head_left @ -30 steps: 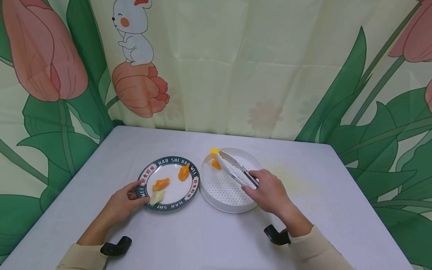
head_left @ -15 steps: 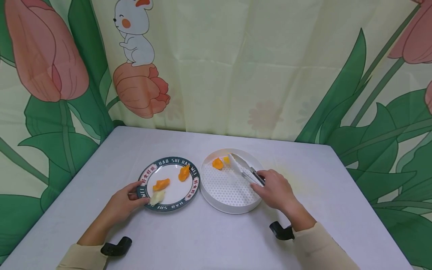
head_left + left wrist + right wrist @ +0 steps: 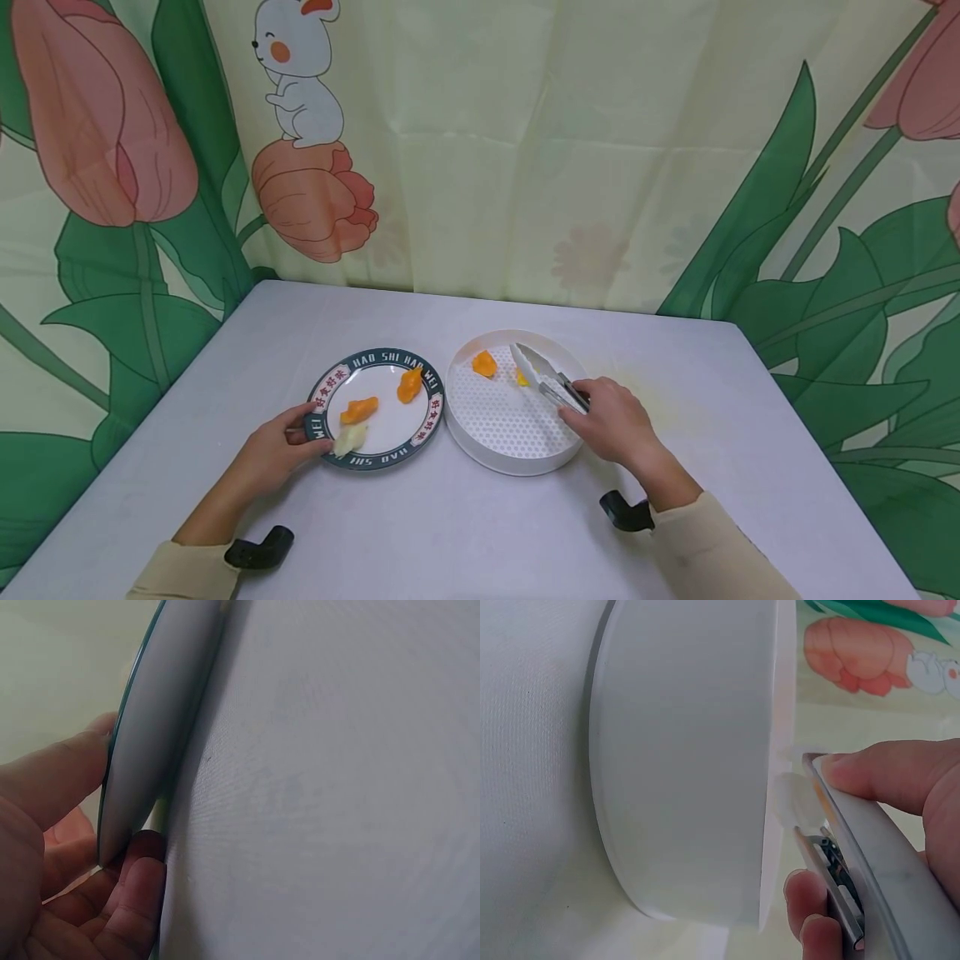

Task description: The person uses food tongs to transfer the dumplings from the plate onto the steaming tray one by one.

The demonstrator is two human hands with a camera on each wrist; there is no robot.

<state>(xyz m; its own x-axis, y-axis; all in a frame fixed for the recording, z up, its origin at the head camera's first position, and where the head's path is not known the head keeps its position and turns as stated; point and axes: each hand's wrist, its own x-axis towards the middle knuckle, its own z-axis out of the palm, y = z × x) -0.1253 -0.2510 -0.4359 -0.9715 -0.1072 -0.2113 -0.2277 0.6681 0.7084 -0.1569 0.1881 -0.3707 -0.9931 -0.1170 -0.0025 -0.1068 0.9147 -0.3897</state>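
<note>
In the head view, my left hand (image 3: 273, 454) pinches the left rim of a plate (image 3: 393, 429) with a dark green lettered border. The left wrist view shows the thumb over the rim and curled fingers under it. On the plate lie two orange dumpling-like pieces (image 3: 358, 409) and a cream one (image 3: 350, 437). My right hand (image 3: 615, 421) grips metal tongs (image 3: 885, 870), thumb on one arm and fingers on the other. The tongs' tips hang over a round white perforated tray (image 3: 510, 425). Inside the tray are an orange piece (image 3: 484, 363) and a yellow piece (image 3: 522, 377), partly hidden by the tongs.
Plate and tray stand side by side on a white-covered table (image 3: 450, 533), their rims close together. A raised wall (image 3: 682, 772) runs round the tray. Behind the table hangs a curtain (image 3: 480, 167) printed with tulips and a rabbit.
The tongs have moved right from beside the orange piece, and the yellow piece has shifted right and nearer in the tray. The left hand and plate stay put.
</note>
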